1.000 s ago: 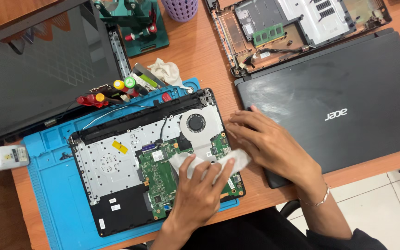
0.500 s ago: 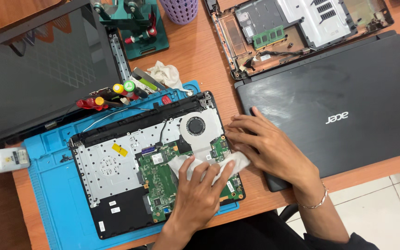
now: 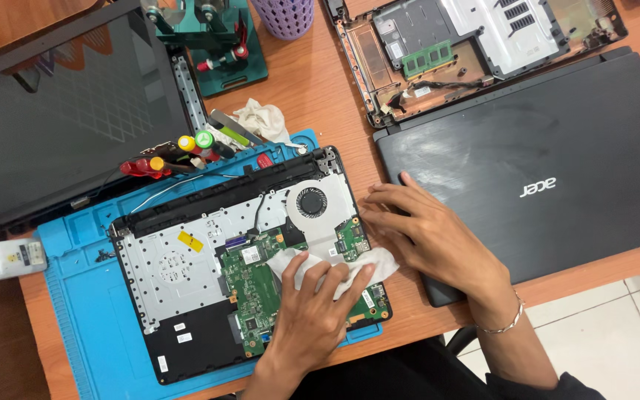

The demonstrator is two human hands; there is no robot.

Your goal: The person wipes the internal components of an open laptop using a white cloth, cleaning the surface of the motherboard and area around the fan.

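The left hand (image 3: 312,311) presses a crumpled white wipe (image 3: 350,267) flat-fingered onto the green circuit board (image 3: 261,285) of the opened black laptop base (image 3: 246,259) lying on the blue silicone mat (image 3: 75,311), while the right hand (image 3: 431,233), fingers spread and grasping nothing, steadies the base's right edge. The step in hand appears to be wiping the board; the next stroke calls for light pressure around the round cooling fan (image 3: 311,202). Beyond, coloured-handled screwdrivers (image 3: 179,152), a closed black laptop (image 3: 527,163) and a stripped laptop chassis (image 3: 475,44) crowd the wooden bench (image 3: 320,89).
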